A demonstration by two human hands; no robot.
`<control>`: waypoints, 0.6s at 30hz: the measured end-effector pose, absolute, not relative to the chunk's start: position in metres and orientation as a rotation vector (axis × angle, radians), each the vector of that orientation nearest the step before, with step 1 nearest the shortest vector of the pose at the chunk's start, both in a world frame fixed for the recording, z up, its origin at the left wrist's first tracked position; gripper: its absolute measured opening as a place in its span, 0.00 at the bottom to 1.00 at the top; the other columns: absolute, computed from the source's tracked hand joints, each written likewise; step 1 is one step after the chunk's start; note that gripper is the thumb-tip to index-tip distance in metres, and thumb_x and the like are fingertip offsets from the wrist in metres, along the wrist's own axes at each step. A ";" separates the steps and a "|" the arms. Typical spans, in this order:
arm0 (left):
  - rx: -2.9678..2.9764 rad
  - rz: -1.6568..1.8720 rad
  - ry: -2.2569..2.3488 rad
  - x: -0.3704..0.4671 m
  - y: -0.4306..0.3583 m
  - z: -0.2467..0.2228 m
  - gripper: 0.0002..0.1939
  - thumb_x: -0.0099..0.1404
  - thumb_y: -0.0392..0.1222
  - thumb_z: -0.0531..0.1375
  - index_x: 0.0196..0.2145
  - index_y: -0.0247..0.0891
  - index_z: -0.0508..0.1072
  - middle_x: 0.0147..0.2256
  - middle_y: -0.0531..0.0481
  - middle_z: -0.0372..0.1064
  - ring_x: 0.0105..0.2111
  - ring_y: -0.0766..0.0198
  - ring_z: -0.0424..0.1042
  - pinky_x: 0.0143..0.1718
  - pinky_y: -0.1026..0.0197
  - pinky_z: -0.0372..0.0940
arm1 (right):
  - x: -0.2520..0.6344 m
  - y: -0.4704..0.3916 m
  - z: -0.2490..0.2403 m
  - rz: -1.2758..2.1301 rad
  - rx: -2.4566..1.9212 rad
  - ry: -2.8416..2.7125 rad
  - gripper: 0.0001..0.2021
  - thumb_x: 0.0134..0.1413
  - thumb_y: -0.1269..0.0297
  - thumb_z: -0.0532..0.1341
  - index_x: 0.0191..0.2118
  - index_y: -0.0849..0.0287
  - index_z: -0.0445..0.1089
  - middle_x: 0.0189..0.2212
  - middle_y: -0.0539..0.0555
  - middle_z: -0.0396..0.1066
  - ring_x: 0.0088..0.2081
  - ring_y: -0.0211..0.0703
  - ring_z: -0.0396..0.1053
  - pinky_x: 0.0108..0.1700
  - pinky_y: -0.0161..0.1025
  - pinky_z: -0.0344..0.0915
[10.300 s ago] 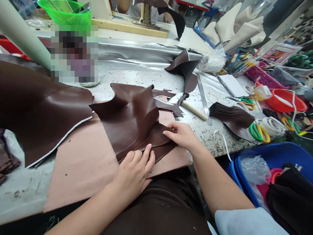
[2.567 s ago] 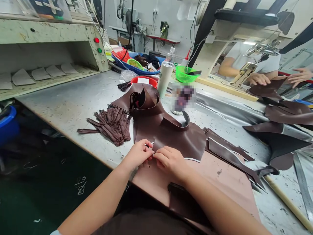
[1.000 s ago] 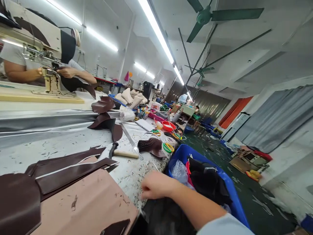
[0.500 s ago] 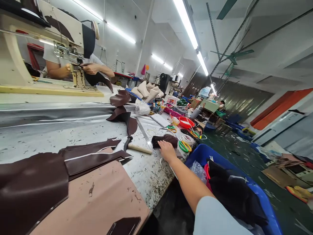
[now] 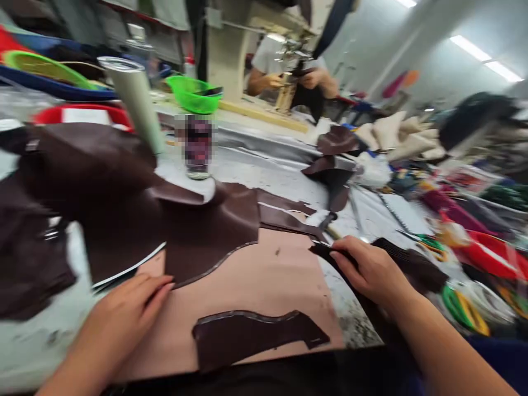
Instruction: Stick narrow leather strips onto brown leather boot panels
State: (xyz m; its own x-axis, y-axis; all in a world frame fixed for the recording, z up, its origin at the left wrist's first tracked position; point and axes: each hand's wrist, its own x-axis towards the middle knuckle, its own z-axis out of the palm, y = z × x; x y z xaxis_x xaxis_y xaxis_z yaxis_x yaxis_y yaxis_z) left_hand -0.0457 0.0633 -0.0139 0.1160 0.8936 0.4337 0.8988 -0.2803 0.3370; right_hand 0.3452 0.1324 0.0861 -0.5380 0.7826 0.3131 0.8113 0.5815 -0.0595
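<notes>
Back from the stack of thin dark brown leather pieces (image 5: 412, 264), where it was reaching a moment ago, the right hand (image 5: 371, 269) has moved toward the middle, and the left hand (image 5: 124, 313) has come into view. Now the right hand is closed, with thumb and fingers pinching a long dark brown leather piece (image 5: 373, 313), which is raised above the grey, stained desk (image 5: 247, 165) near the right edge of the pale pink flat sheet (image 5: 289, 275). One end of this piece points to the left, and the rest goes down below the wrist, partly hidden. The left hand is low over the left part of the sheet, its fingers bent loosely and the thumb close to them. Its fingertips are at the lower corner of the large dark brown leather panel (image 5: 214, 231), but blur does not let one tell whether they grip it. Between the hands, the small curved dark brown leather piece (image 5: 256, 335) lies flat on the sheet, near its front edge. Beyond the sheet, the narrow dark brown leather strips (image 5: 284, 217) lie beside the large panel. Scissors with green and yellow handles (image 5: 462, 313) are to the right of the right hand. Farther back, a person (image 5: 264, 69) works with both hands at the cream sewing machine (image 5: 284, 99).
</notes>
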 end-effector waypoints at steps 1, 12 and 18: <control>-2.333 -0.809 -1.890 -0.051 0.053 -0.013 0.16 0.67 0.48 0.48 0.35 0.38 0.73 0.33 0.50 0.71 0.32 0.63 0.70 0.33 0.61 0.64 | 0.313 0.135 0.087 0.051 -1.212 -2.632 0.06 0.59 0.65 0.50 0.35 0.57 0.63 0.30 0.53 0.66 0.30 0.40 0.65 0.32 0.35 0.60; -2.473 -0.932 -1.628 -0.045 -0.016 -0.015 0.11 0.63 0.34 0.53 0.43 0.35 0.70 0.39 0.47 0.70 0.40 0.61 0.65 0.43 0.60 0.60 | 0.114 0.136 0.047 0.800 -0.722 -3.232 0.10 0.61 0.63 0.50 0.35 0.59 0.66 0.41 0.51 0.64 0.29 0.34 0.64 0.32 0.35 0.58; -2.521 -0.710 -1.735 -0.048 -0.023 -0.025 0.22 0.65 0.42 0.50 0.56 0.37 0.61 0.56 0.52 0.60 0.46 0.59 0.62 0.47 0.57 0.56 | 0.103 0.127 0.037 0.650 -0.878 -3.240 0.11 0.61 0.64 0.49 0.33 0.59 0.66 0.41 0.51 0.64 0.27 0.34 0.64 0.29 0.35 0.54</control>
